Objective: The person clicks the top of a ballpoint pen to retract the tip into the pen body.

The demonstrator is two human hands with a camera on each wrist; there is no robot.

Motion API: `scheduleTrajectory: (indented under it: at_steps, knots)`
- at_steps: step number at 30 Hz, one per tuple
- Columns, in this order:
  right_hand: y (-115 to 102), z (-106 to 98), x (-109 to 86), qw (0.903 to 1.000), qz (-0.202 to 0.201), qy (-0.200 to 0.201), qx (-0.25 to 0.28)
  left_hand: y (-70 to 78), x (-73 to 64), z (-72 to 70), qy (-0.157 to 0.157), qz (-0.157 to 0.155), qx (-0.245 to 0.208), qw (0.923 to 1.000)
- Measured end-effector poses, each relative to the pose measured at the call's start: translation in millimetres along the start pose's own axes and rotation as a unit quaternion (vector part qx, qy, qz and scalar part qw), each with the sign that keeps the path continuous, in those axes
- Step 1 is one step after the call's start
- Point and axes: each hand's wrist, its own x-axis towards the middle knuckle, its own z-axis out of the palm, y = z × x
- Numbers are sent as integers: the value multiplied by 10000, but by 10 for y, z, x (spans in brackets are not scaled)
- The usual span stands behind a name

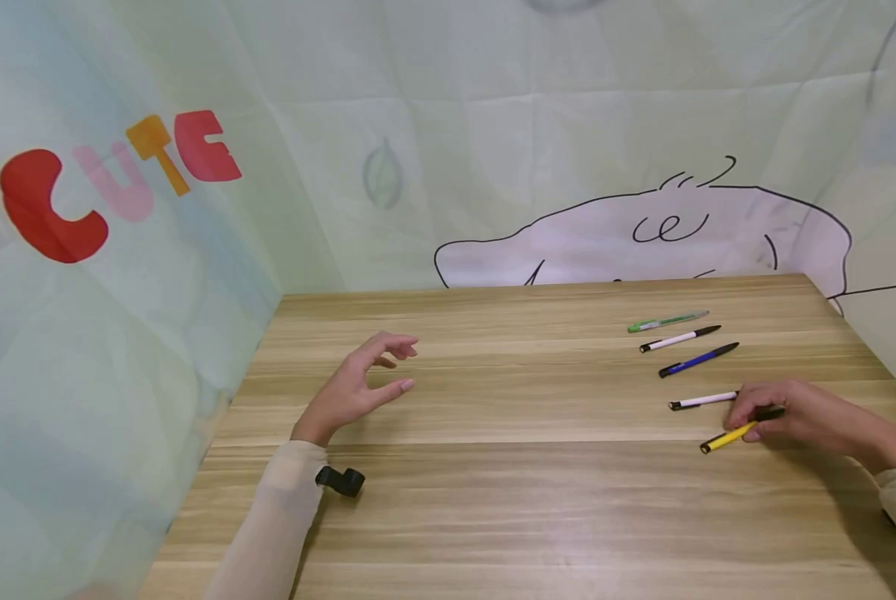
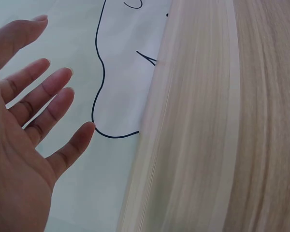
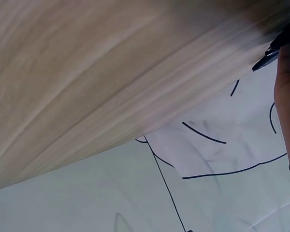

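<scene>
My right hand point(image 1: 793, 415) pinches a yellow pen point(image 1: 738, 437) with black ends, low over the right side of the table. Just behind it lies a white pen point(image 1: 703, 401), its far end hidden by the fingers. Farther back are a blue pen point(image 1: 698, 360), a white pen with a black tip and a green pen point(image 1: 668, 322), roughly parallel. In the right wrist view only a dark pen end point(image 3: 285, 38) and the hand's edge show. Over the table's left part, my left hand point(image 1: 353, 383) holds nothing, its fingers loosely bent and thumb apart.
The wood-grain table point(image 1: 508, 500) ends at the back against a pale cloth point(image 1: 463, 167) printed with a line-drawn figure. Another cloth side with the letters CUTE point(image 1: 57, 208) hangs at the left. A small black device point(image 1: 341, 481) sits at my left wrist.
</scene>
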Motion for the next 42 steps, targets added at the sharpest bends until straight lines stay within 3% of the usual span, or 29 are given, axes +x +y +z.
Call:
scheduleTrajectory:
  at_steps: [8, 19, 28, 42]
  knots:
    - [-51, -19, 45, 9999, 94, 58, -92, 252, -12, -25, -4, -3, -31, 10000]
    - [-157, -61, 125, 9994, 322, 133, 32, 247, -13, -18, 14, 19, -12, 10000]
    - [-220, -73, 223, 9993, 122, 244, -238, 289, 26, -10, -22, 4, 0, 10000]
    - [-362, -116, 370, 9983, 213, 527, -97, 349, 124, 12, -75, 229, -80, 9997]
